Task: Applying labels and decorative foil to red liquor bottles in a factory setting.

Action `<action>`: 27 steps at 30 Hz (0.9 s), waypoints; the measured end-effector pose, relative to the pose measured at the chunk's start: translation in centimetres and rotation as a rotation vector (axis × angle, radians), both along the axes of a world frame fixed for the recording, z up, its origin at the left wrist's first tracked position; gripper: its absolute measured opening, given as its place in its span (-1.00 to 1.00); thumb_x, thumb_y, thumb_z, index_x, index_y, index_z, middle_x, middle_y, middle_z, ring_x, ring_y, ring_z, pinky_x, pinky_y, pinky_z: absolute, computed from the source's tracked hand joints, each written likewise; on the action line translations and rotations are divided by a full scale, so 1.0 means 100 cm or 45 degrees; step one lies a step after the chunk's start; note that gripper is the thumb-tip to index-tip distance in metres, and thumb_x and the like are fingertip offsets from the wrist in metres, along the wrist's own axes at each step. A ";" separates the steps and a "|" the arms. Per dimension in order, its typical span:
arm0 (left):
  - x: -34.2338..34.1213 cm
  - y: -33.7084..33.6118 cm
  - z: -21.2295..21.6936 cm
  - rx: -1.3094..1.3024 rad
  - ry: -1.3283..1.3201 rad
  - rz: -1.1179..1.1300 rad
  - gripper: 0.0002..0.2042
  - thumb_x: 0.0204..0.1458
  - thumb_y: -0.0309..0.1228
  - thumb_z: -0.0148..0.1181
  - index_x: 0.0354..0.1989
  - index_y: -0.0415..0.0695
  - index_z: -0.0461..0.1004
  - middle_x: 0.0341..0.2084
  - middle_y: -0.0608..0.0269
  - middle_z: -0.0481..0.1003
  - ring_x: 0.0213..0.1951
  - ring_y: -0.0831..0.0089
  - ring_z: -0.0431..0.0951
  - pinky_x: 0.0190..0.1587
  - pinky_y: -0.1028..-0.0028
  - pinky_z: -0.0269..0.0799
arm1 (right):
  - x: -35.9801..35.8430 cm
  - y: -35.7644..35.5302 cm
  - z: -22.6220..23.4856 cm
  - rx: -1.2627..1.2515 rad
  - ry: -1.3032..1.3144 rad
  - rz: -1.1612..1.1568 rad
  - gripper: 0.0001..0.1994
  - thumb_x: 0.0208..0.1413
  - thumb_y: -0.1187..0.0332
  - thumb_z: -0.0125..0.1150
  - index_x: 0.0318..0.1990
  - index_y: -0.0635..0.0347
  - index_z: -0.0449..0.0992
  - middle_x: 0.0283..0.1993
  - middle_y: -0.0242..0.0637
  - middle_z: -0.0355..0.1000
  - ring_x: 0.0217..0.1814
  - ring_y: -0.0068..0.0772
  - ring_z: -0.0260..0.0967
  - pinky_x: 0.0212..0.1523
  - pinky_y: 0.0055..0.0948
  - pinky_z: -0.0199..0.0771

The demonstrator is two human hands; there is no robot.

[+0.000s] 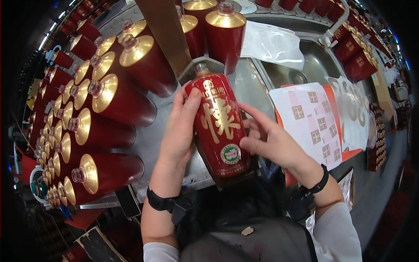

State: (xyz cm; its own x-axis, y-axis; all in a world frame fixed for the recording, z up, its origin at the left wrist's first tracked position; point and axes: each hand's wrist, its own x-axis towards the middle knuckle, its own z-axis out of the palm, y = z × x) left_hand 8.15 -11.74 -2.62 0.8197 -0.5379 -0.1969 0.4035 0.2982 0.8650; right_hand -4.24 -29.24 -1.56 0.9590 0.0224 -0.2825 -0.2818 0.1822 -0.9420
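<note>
Bottle [221, 126] is clamped in the left hand [181, 122], the right hand [271, 140] spread against its red side.

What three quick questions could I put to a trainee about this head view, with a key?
1. Multiple choice: what colour are the shoulders of the standing bottles on the left?
A silver
B gold
C white

2. True or false: the sink lies to the left of the held bottle in the picture.

3. Fill in: of the two visible hands, the one whose thumb shows nearer the round emblem is the ___ hand.

Key:
1. B, gold.
2. False; it lies to the right.
3. Right: the right hand has its thumb beside the emblem, while the other hand's thumb is near the bottle's upper left.
</note>
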 end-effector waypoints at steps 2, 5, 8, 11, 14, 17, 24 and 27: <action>-0.012 0.006 0.001 0.075 -0.078 0.016 -0.57 0.34 -0.20 -0.05 0.27 -0.20 0.26 0.08 0.20 0.47 0.06 0.44 0.51 0.15 0.39 0.41 | 0.000 -0.005 0.004 0.052 0.057 0.011 -0.28 0.21 0.36 0.28 0.46 0.13 0.05 0.13 -0.20 0.41 -0.17 -0.70 0.37 -0.21 -0.65 0.36; -0.028 0.016 -0.006 0.083 -0.147 -0.031 -0.52 0.33 -0.28 -0.04 0.35 -0.23 0.17 0.15 0.17 0.42 0.14 0.43 0.45 0.22 0.38 0.31 | 0.000 -0.009 0.001 0.091 0.069 0.018 -0.31 0.22 0.32 0.27 0.45 0.15 0.08 0.11 -0.19 0.43 -0.05 -0.59 0.42 -0.17 -0.61 0.39; -0.041 0.018 -0.007 0.018 -0.153 -0.084 -0.34 0.22 -0.48 0.16 0.43 -0.28 -0.04 0.25 0.09 0.31 0.25 0.38 0.34 0.31 0.35 0.22 | 0.000 -0.007 0.002 0.059 0.026 0.032 -0.31 0.21 0.42 0.23 0.46 0.12 0.08 0.10 -0.27 0.44 -0.08 -0.67 0.38 -0.18 -0.64 0.35; -0.043 0.018 -0.008 0.053 -0.210 -0.093 -0.34 0.22 -0.47 0.17 0.42 -0.27 -0.02 0.22 0.09 0.35 0.22 0.39 0.38 0.28 0.35 0.27 | -0.002 0.000 0.001 0.084 -0.010 0.005 -0.27 0.17 0.45 0.29 0.46 0.13 0.07 0.09 -0.27 0.44 -0.08 -0.67 0.39 -0.16 -0.64 0.36; -0.043 0.017 -0.011 0.081 -0.239 -0.090 -0.35 0.21 -0.45 0.20 0.41 -0.26 0.02 0.17 0.10 0.39 0.17 0.40 0.42 0.23 0.37 0.33 | -0.002 0.002 -0.001 0.071 -0.003 -0.004 -0.20 0.10 0.50 0.36 0.46 0.18 0.05 0.05 -0.26 0.44 -0.10 -0.68 0.41 -0.13 -0.62 0.37; -0.046 0.016 -0.007 0.086 -0.246 -0.081 -0.38 0.21 -0.42 0.22 0.38 -0.26 0.07 0.14 0.12 0.42 0.14 0.42 0.45 0.20 0.39 0.36 | -0.003 0.004 -0.003 0.032 -0.013 0.007 -0.16 0.05 0.52 0.40 0.46 0.21 0.04 0.03 -0.26 0.43 -0.14 -0.70 0.41 -0.11 -0.63 0.38; -0.044 0.014 -0.009 0.075 -0.230 -0.057 -0.39 0.21 -0.42 0.22 0.37 -0.26 0.10 0.11 0.13 0.45 0.12 0.45 0.45 0.19 0.40 0.37 | -0.001 0.004 -0.001 0.068 -0.022 -0.005 -0.13 0.02 0.51 0.44 0.45 0.22 0.04 0.01 -0.28 0.42 -0.25 -0.78 0.35 -0.12 -0.68 0.37; -0.044 0.013 -0.008 0.067 -0.245 -0.038 -0.41 0.23 -0.41 0.20 0.37 -0.27 0.10 0.12 0.13 0.44 0.12 0.45 0.45 0.18 0.40 0.37 | 0.000 0.003 -0.001 0.045 -0.042 -0.001 -0.15 0.04 0.48 0.43 0.45 0.21 0.06 0.01 -0.27 0.44 -0.21 -0.75 0.37 -0.14 -0.66 0.38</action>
State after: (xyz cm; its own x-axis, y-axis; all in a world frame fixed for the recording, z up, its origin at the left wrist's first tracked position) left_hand 3.75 -10.45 -3.39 0.8286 -0.5558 -0.0666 0.2371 0.2407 0.9412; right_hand -4.24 -28.97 -1.67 0.9677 0.0310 -0.2501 -0.2508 0.2158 -0.9437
